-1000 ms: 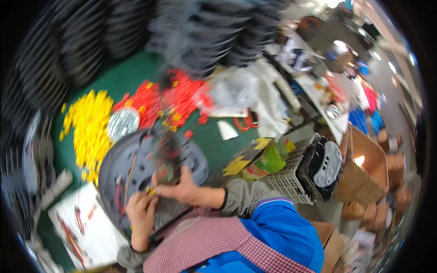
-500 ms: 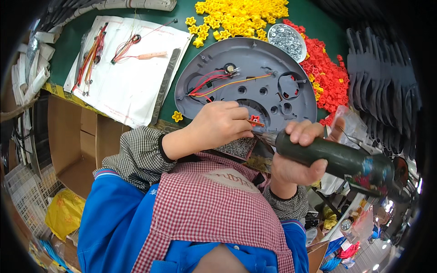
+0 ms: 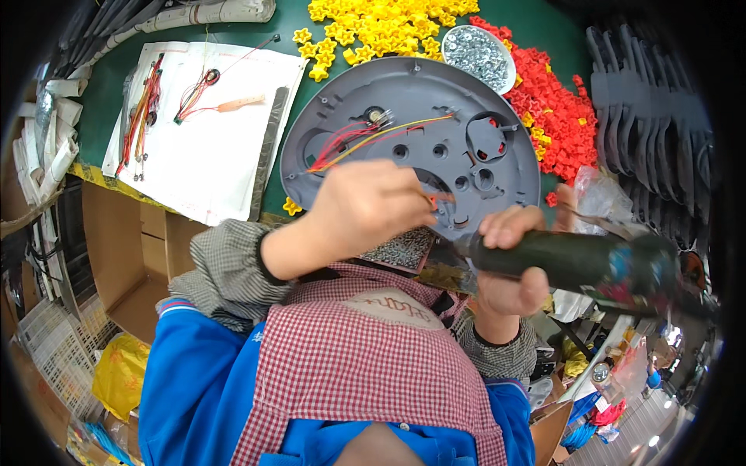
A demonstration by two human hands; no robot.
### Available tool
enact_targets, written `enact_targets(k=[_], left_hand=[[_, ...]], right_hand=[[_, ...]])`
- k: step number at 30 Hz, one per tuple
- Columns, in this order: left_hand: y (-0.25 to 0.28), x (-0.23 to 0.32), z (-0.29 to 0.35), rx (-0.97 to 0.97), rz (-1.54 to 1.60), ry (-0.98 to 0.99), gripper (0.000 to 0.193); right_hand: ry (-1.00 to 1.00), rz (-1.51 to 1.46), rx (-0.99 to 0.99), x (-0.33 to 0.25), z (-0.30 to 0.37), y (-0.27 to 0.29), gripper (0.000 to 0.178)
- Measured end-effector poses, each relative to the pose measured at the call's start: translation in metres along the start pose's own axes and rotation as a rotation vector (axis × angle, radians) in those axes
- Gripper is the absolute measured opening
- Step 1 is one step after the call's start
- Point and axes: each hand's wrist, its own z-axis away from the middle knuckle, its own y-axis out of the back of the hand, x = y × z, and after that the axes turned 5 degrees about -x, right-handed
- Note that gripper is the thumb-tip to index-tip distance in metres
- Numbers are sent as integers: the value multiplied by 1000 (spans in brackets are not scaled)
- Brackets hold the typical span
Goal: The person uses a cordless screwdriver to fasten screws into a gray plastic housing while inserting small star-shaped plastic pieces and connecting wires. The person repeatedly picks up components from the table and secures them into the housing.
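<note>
Here, a round white dish (image 3: 511, 76) is filled with shiny metal bits (image 3: 475, 58), and a shallow tray (image 3: 425, 260) by the checked cloth apron (image 3: 373, 334) holds small grey pieces (image 3: 396, 250). The curved grey plastic shell (image 3: 435, 85) lies on the green table (image 3: 540, 27), thin red and yellow wires (image 3: 350, 147) inside. The right hand (image 3: 499, 291) wraps around a dark, cylindrical power driver (image 3: 559, 264). The left hand (image 3: 365, 206) curls its fingers over the shell; blur hides whether they grip the small red piece (image 3: 434, 203) beside them.
</note>
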Motion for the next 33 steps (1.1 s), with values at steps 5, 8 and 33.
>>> enact_targets(k=[5,8,33], left_hand=[[6,-5,-37,-57,46,77,14],[2,-2,-43,-177,65,141,12],[2,-27,-25,139,-318,-509,16]], right_hand=[[-243,128,-45,9,6,0,94],[-319,124,-56,8,9,2,92],[-279,188,-92,6,23,20,76]])
